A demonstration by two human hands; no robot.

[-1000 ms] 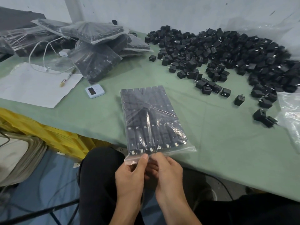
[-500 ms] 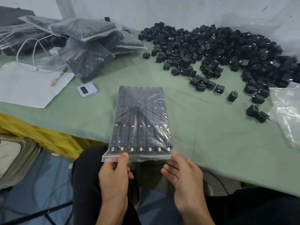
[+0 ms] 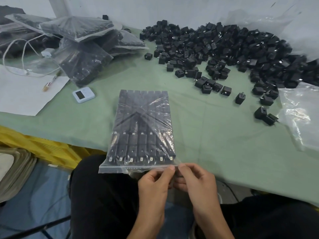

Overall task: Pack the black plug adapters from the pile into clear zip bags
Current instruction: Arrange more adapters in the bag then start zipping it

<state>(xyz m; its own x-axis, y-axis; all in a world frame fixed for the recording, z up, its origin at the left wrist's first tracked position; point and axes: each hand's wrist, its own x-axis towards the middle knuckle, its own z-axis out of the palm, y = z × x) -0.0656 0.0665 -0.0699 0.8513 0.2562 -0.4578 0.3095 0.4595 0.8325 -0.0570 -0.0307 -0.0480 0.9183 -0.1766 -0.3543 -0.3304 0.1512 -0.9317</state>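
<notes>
Black plug adapters (image 3: 81, 66) already fill the heaped clear zip bags (image 3: 76, 28) at far left, with a small white timer (image 3: 83, 94) just in front on the green table cover (image 3: 215, 144). Centre: one flat clear zip bag (image 3: 143, 118), packed with neat rows of adapters, prongs toward the person, lies on the cover with its mouth hanging over the near table edge. Its zip strip (image 3: 120, 169) runs across the lap side. Left hand (image 3: 153, 185) pinches the strip with thumb and forefinger near its right end. Right hand (image 3: 198, 183) pinches it just beside, fingertips almost touching the left's. Step looks like sealing. Cannot tell how much of the strip is closed yet. To do it well: hold the right corner with the right hand and run the left pinch firmly leftward along the whole track. Push trapped air out first, and keep the metal prongs clear of the seal. The mouth is unsupported over the edge, so keep the strip taut and level. Right of the hands, well apart, sits the loose pile (image 3: 233, 49) still to pack, and at far right empty clear bags (image 3: 300, 114).
</notes>
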